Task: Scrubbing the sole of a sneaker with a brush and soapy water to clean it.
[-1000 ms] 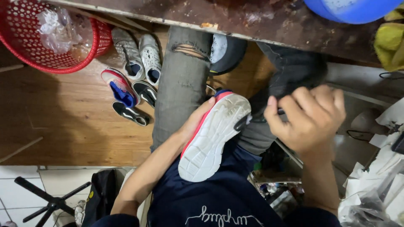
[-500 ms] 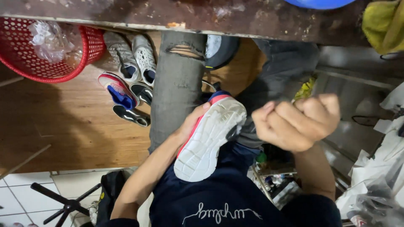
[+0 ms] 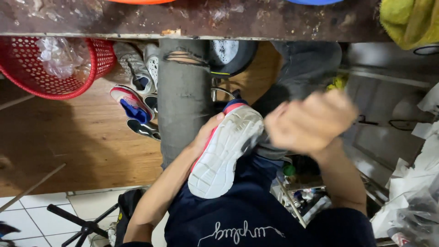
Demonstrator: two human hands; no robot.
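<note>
One view: head camera, looking down at the lap; every place below is given relative to the sneaker.
Sneaker: a shoe with a white sole and a red and blue edge [image 3: 226, 153] lies sole-up across the person's lap, toe pointing away from the body, heel over the dark blue shirt.
Left hand: the left hand [image 3: 206, 135] cups the sneaker's left side near the toe, thumb on the sole rim, fingers hidden under the upper; it is grasping the shoe.
Right hand: the right hand [image 3: 310, 121] hangs just right of the sneaker's toe, curled into a loose fist and blurred; whether it pinches anything I cannot tell.
Doing it well: my judgement is that the left grip should stay firm and low on the side so the sole stays flat and facing up, and that the right hand's strokes should be short and controlled near the toe, since the shoe rests only on a thigh and could roll.
Bench: a stained dark worktop edge [image 3: 256, 23] runs beyond the sneaker's toe.
Basket: a red perforated basket [image 3: 98, 57] sits far left of the sneaker, beyond it.
Other shoes: a cluster of sneakers [image 3: 137, 105] lies on the wooden floor left of the sneaker.
Clutter: white bags and paper [image 3: 418, 183] lie well to the right.
</note>
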